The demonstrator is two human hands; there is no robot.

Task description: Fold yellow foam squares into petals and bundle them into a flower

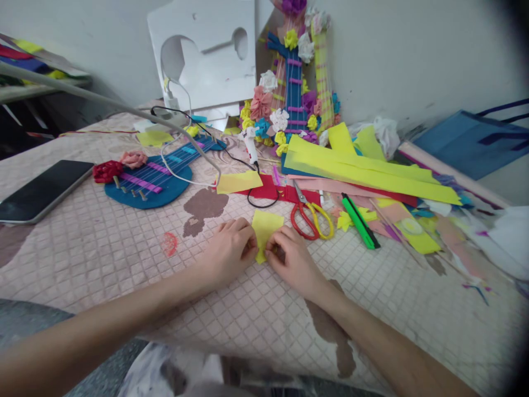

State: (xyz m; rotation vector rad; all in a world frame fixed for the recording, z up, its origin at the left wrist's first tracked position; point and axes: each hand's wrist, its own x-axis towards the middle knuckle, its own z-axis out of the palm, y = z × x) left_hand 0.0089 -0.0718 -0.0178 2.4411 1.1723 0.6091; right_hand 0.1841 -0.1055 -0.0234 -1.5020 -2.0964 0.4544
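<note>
Both hands meet at the middle of a pink quilted cover [124,259], closed in a pinch on one small piece of yellow paper [266,225]. The left hand [230,249] grips the paper's lower left edge between thumb and fingertips. The right hand [291,259] grips the lower right edge in the same way, knuckles up. The paper stands up and away from the fingers, its upper part free and its bottom corner tucked between the two hands.

Just beyond the right hand lie scissors [312,218] with red and yellow handles, blades pointing away. Beside them, further right, lies a green cutter [359,221]; any print on it is too small to read. Long yellow strips [355,165] are stacked behind these, over pink and red sheets.

To the left, well apart from the hands, a blue felt guitar [152,181] lies flat with a red rose at its edge. A dark phone [41,190] lies face up with a blank screen. A white glue gun [250,144] stands behind, near a tall flower-covered guitar [294,82] that leans on the wall.
</note>
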